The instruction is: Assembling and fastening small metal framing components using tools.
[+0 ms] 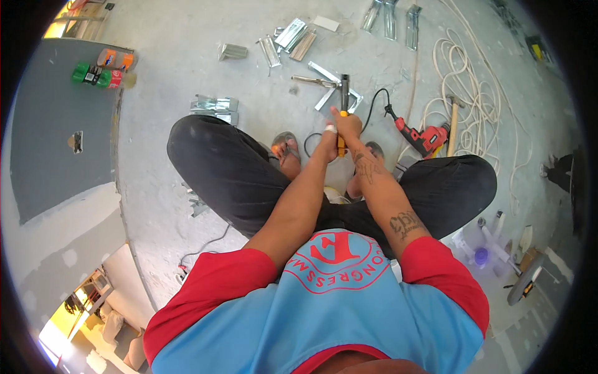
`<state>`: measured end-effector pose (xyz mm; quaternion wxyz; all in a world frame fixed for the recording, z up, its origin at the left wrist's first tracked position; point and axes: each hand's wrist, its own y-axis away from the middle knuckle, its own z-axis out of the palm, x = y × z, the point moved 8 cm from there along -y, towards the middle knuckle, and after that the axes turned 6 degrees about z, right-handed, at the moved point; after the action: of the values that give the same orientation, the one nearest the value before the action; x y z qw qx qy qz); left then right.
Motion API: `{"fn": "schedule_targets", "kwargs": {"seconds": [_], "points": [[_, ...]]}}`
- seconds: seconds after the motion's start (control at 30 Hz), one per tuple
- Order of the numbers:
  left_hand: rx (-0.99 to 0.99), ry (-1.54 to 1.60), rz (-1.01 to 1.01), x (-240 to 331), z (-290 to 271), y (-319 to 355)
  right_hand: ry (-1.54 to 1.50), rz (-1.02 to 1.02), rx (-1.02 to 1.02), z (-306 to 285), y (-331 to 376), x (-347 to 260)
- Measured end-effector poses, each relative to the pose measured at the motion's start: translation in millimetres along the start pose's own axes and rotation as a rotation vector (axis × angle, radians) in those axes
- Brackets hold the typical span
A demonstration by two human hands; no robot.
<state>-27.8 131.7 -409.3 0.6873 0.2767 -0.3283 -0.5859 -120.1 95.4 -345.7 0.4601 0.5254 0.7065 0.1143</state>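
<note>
Both my hands are together over the floor between my feet. My right hand (348, 124) is closed around a hand tool (344, 93) with a long dark head and yellow grips; its exact kind is unclear. Pressed against its lower part is my left hand (327, 138), fingers closed, with a white wrap on one finger. The tool's dark end lies over a bent metal channel frame (325, 98) on the concrete. Metal pliers (314, 81) rest across that frame, and whether they grip it is too small to tell.
A red power drill (430, 138), a hammer (453, 128) and coiled white cable (464, 81) lie to the right. Cut metal channel pieces (291, 35) are scattered ahead, with more (215, 107) near my left knee. Two bottles (96, 75) stand far left by a grey wall panel (56, 131).
</note>
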Motion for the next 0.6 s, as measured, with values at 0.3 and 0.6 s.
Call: {"fn": "schedule_targets", "kwargs": {"seconds": [0.3, 0.6], "points": [[-0.08, -0.259, 0.305, 33, 54, 22, 0.047, -0.134, 0.189, -40, 6, -17], [0.205, -0.865, 0.615, 66, 65, 30, 0.01, -0.027, -0.141, -145, 49, -83]]}}
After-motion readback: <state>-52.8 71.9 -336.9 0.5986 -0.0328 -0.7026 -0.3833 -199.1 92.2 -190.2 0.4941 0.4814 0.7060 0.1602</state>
